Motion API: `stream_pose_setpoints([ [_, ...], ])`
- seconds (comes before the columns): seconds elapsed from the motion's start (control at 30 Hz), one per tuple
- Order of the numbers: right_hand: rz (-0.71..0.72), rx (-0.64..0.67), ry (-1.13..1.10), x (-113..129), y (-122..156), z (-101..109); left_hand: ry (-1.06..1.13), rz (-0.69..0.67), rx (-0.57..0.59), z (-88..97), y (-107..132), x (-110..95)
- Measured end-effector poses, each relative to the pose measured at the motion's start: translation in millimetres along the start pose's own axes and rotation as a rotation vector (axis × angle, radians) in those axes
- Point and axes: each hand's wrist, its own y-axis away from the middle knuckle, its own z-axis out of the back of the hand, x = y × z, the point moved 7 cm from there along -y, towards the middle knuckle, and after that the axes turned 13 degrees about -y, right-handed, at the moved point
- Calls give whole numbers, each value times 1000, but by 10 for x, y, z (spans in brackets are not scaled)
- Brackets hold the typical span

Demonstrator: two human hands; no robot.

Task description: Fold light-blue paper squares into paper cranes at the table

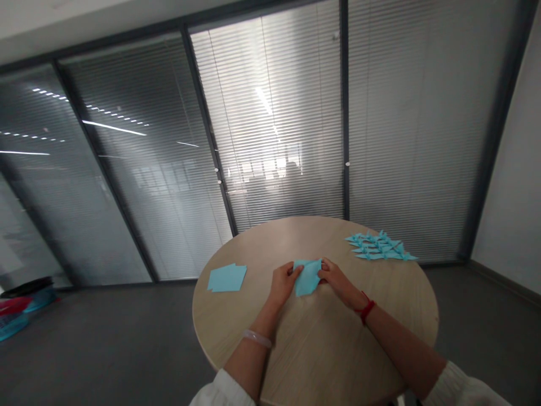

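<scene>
origami paper (307, 277) was in the middle of our hands, a light blue sheet partly folded and held just above the round wooden table (321, 366). our left hand (282, 283) had its fingers curled in on one edge, and our right hand (336, 283) pinched the other side, so both were pretty much closed on the paper with only a small gap between them. off to the left lay a small stack of blue paper squares (227, 278), and over on the far right were rows of blue paper cranes (380, 247). we had a pale bracelet (257, 339) on the left wrist and a red band (367, 311) on the right. behind the table stood a glass partition with blinds (274, 113).
</scene>
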Motion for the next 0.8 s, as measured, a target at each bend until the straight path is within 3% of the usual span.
stream_pose_setpoints([
  [0.2, 24, 37, -1, 15, -18, -10, 168, 93, -79, 61, -34, 143],
  [0.4, 112, 78, 36, 90, 21, -32, 513, 216, -101, -24, -54, 301],
  [0.63, 365, 103, 323, 295, 117, -103, 837, 334, -93, -89, -12, 313],
  [0.8, 447, 147, 428, 297, 149, -148, 928, 379, -80, -88, 11, 283],
])
